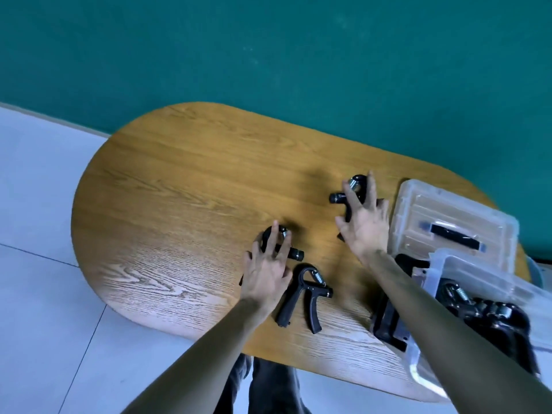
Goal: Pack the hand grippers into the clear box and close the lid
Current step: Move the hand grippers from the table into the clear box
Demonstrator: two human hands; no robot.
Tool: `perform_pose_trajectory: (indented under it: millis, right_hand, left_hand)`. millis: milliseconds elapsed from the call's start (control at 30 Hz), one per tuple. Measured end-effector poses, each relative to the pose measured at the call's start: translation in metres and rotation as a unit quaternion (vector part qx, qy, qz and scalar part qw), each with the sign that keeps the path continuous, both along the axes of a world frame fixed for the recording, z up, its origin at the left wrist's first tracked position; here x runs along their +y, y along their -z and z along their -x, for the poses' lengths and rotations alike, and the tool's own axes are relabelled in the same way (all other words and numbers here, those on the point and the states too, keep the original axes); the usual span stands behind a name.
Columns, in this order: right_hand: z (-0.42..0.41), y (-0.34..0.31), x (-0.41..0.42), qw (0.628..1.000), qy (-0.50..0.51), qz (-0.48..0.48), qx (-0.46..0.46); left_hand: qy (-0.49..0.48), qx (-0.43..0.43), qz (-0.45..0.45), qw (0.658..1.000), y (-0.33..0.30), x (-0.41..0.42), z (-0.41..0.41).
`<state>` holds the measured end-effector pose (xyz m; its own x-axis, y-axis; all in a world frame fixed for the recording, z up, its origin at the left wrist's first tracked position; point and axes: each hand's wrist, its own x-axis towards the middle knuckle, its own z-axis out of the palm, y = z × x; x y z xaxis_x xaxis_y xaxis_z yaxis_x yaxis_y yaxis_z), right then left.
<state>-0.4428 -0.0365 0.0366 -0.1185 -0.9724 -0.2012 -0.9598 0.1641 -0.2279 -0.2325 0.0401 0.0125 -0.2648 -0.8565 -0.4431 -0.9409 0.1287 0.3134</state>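
Hand grippers are lying loose on the oval wooden table (179, 180), all to the left of the clear box (466, 297), which is sitting at the table's right end. Several black grippers are already lying inside that box. Its lid (454, 216) is resting flat on the table just behind the box, handle side up. A dark flat object (391, 321) is lying against the box's left wall, partly hidden by the right forearm.

One free gripper (304, 297), left of the box, is lying flat, its long axis running toward the near table edge, spring end pointing away from that edge. The left hand (268, 267) is spreading its fingers over a second gripper (294, 251), farther left of the box; a firm grasp cannot be confirmed. The right hand (364, 222) is likewise covering a third gripper (348, 192) just left of the lid, fingers splayed, grasp unclear.
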Motion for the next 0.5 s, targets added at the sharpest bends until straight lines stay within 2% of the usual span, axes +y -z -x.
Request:
perform_pose_trajectory:
  millis: [67, 167, 300, 400, 500]
  right_hand:
    - [-0.005, -0.008, 0.013, 1.0, 0.01, 0.014, 0.002]
    - [-0.016, -0.035, 0.033, 0.998, 0.018, 0.054, 0.015]
    - [-0.023, -0.077, 0.064, 0.995, 0.042, 0.087, 0.001]
    - [-0.013, -0.106, 0.087, 0.993, 0.062, 0.1, 0.012]
    - [0.02, -0.127, 0.109, 0.987, 0.096, 0.123, 0.027]
  left_hand:
    - [-0.009, 0.034, 0.012, 0.999, -0.013, -0.003, 0.001]
    - [0.001, 0.027, 0.06, 0.998, -0.042, -0.014, 0.007]
    - [-0.027, 0.045, 0.067, 0.996, -0.084, -0.017, 0.02]
    - [-0.046, 0.083, 0.086, 0.992, -0.109, -0.015, 0.049]
    - [-0.023, 0.11, 0.099, 0.989, -0.132, -0.01, 0.092]
